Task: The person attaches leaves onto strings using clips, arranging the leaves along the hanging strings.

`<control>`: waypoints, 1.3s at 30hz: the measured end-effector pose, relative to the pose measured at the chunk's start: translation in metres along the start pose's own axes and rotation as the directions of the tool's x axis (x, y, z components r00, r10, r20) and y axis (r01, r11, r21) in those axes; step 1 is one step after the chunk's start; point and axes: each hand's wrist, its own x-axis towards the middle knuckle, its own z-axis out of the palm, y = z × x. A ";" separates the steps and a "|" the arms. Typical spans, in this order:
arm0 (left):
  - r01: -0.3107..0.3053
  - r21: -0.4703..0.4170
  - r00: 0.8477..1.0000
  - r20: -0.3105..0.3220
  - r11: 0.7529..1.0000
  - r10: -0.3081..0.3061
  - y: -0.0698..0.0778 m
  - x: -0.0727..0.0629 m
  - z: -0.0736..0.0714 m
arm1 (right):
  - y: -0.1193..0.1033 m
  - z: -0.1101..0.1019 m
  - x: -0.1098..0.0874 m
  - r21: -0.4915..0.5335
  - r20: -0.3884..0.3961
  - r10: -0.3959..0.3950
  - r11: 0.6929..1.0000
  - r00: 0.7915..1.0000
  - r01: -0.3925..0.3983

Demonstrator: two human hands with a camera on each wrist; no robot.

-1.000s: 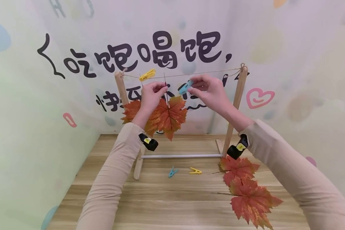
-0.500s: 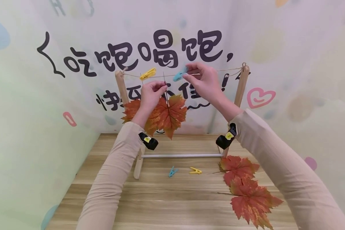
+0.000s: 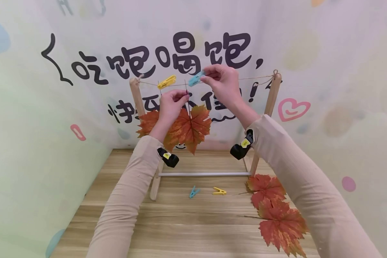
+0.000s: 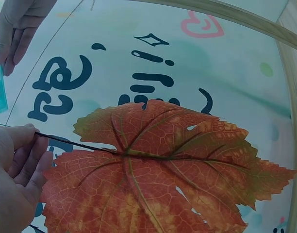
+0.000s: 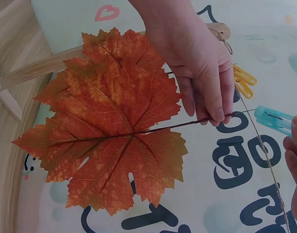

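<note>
My left hand pinches the dark stem of an orange-red artificial maple leaf, and the leaf hangs below the fingers. The stem's tip rises past the twine strung across the frame. My right hand pinches a light blue clothespin by its handle end, its nose pointing left, close to the stem tip and the twine. Left of it, a yellow clothespin sits on the twine over another stem. That stem belongs to a second orange leaf, partly hidden behind my left hand and the first leaf.
The twine runs between two wooden posts joined low down by a white rod. On the wooden table lie a blue clothespin, a yellow clothespin and two red maple leaves at the right.
My right hand has moved left and up with the blue clothespin, from below the twine to beside the stem tip. My left hand stays nearly still, holding the leaf's stem.
</note>
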 end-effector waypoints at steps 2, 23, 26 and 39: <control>0.001 0.003 1.000 0.002 1.000 -0.001 0.000 0.000 0.000 | 0.002 0.002 0.001 0.000 -0.011 0.003 1.000 1.000 -0.003; -0.017 -0.001 1.000 0.001 1.000 0.017 -0.001 0.003 0.001 | 0.007 0.016 0.008 0.016 -0.008 0.020 1.000 1.000 -0.019; -0.019 -0.002 1.000 -0.001 1.000 0.019 -0.002 0.003 0.002 | 0.006 0.017 0.008 -0.001 0.009 0.032 0.999 0.999 -0.032; -0.076 0.035 0.997 -0.001 0.996 0.076 -0.004 0.004 0.002 | 0.007 0.017 0.011 -0.036 0.075 0.080 0.996 0.994 -0.077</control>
